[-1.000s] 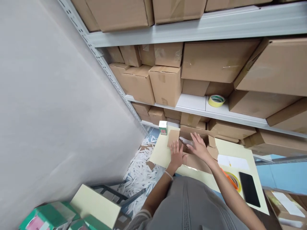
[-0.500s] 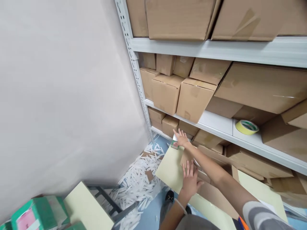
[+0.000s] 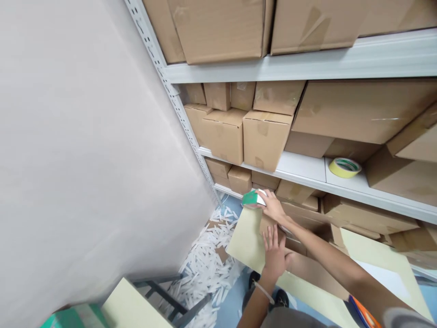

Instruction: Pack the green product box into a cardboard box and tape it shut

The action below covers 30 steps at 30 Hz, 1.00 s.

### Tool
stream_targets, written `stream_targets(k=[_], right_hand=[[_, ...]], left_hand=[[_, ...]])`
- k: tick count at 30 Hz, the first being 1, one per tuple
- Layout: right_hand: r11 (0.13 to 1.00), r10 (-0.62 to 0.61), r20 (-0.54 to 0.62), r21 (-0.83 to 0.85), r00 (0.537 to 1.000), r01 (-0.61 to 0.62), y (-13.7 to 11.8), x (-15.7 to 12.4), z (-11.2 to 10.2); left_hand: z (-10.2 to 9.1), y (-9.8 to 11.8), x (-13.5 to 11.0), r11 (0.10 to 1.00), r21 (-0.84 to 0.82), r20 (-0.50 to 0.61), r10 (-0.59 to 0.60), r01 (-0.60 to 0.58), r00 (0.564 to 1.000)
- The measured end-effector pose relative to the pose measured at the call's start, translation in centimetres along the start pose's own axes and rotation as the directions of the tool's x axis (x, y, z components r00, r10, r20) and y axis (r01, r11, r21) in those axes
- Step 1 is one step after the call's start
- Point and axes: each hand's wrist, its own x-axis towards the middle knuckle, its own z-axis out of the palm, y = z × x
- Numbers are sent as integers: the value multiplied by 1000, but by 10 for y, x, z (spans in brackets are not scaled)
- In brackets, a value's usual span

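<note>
My right hand [image 3: 273, 207] is closed around a small green-and-white object [image 3: 250, 198] at the far end of a pale yellow tabletop [image 3: 244, 239]. The object's exact kind is unclear, since my fingers cover part of it. Nearer to me, my left hand [image 3: 276, 257] lies with its fingers stretched out on a small brown cardboard box [image 3: 268, 223]. Part of that box is hidden under the hand and behind the right forearm. A white band circles my left wrist.
Metal shelving [image 3: 300, 182] packed with cardboard boxes [image 3: 225, 136] rises ahead. A yellow tape roll [image 3: 344, 167] rests on the middle shelf. White paper strips [image 3: 205, 259] litter the floor by the wall. A dark metal frame [image 3: 167, 296] stands lower left; something orange [image 3: 365, 312] lies lower right.
The right hand has gone from spread fingers over the green-and-white object to gripping it, and the object has turned. The left hand stays on the cardboard. My view has shifted.
</note>
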Motion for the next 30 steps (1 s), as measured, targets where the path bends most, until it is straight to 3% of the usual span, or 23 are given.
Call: stream_targets(k=[4, 6, 8, 10, 13, 16, 22, 25, 27, 30], right_hand=[[980, 22, -258, 195, 966, 29, 16, -68, -73], [978, 85, -319, 210, 944, -17, 25, -106, -105], [977, 158, -329, 187, 931, -100, 34, -141, -126], [975, 213, -311, 124, 926, -182, 44, -169, -131], [962, 266, -257, 13, 929, -272, 56, -193, -116], [948, 310, -201, -14, 929, -319, 66, -194, -85], [937, 299, -103, 219, 949, -272, 97, -169, -29], [953, 165, 22, 253, 986, -165, 116, -164, -10], [967, 103, 142, 219, 985, -133, 125, -163, -1], [974, 170, 286, 97, 943, -205, 129, -160, 7]], left_hand=[[-4, 1, 2, 1000, 12, 32, 1, -2, 999], [-6, 2, 2, 1000, 26, 26, -2, 2, 1000], [-5, 2, 3, 999, 43, 7, 1, -1, 1000], [-3, 3, 4, 998, 60, -6, 0, 0, 1000], [3, 3, 5, 995, 103, -15, -4, 5, 1000], [9, 3, 7, 989, 147, -26, -20, 24, 999], [10, 1, 7, 988, 152, -14, -31, 33, 999], [9, 3, 7, 990, 136, -11, -31, 33, 999], [9, 4, 6, 991, 127, -12, -29, 30, 1000], [9, 6, 6, 993, 112, -8, -36, 36, 999]])
